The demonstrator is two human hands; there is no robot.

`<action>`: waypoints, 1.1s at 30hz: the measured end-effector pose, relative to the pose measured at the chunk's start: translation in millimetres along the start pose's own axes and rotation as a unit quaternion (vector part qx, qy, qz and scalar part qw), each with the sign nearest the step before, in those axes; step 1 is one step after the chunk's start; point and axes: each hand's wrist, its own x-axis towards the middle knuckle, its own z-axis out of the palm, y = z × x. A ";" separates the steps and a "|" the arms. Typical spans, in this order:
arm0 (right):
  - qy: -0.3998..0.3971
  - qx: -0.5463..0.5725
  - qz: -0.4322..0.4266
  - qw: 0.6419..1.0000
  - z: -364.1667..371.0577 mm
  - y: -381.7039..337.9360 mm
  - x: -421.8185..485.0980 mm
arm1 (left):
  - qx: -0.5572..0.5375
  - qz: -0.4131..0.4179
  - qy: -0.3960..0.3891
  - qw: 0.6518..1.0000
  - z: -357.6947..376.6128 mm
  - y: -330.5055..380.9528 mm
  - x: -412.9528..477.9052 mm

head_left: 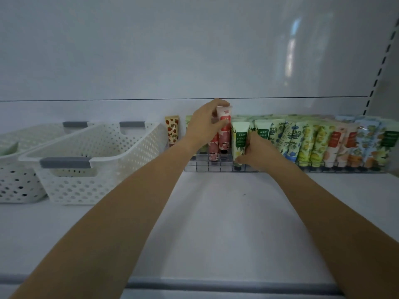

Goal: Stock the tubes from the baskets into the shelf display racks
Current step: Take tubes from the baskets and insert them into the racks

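Along the back edge of the shelf [216, 212] stands a clear display rack [216, 167]. Its right stretch is packed with upright tubes [313, 145] in lemon, blue-flower and orange prints. The left hand [205, 124] pinches the top of a pink tube [224, 130] held upright over the rack's left cells. The right hand [257, 152] curls round the lower part of a green-and-white tube [239, 137] standing in a front cell. At the shelf's left edge sit two white perforated baskets [86, 169]; the far-left one holds something pale green, too blurred to name.

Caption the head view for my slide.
Left hand holds pink tube at clear rack; right hand grips green tube beside it.
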 end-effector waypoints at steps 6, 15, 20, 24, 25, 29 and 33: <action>-0.005 -0.004 -0.005 1.000 -0.3 -0.7 0.2 | 0.012 -0.046 -0.011 0.999 1.7 -6.3 5.6; 0.001 -0.018 -0.019 1.000 0.7 0.0 -2.3 | 0.029 0.000 -0.052 0.998 -8.0 3.6 10.9; -0.005 -0.032 -0.023 0.999 0.3 -0.2 -2.6 | 0.074 -0.006 -0.035 0.997 -9.7 1.8 13.5; 0.000 -0.041 -0.030 0.999 1.4 -0.4 -5.1 | 0.160 -0.009 -0.079 0.984 -11.7 -5.5 17.1; 0.002 -0.043 -0.031 0.999 1.5 -0.6 -5.7 | 0.181 -0.005 -0.088 0.980 -10.2 -6.8 17.6; -0.001 -0.046 -0.034 0.998 0.0 -0.8 -6.5 | 0.200 0.044 -0.071 0.976 -2.3 -7.7 17.5; -0.002 -0.034 -0.033 0.999 0.5 1.5 -3.7 | 0.205 0.078 -0.081 0.972 -0.6 -6.9 21.3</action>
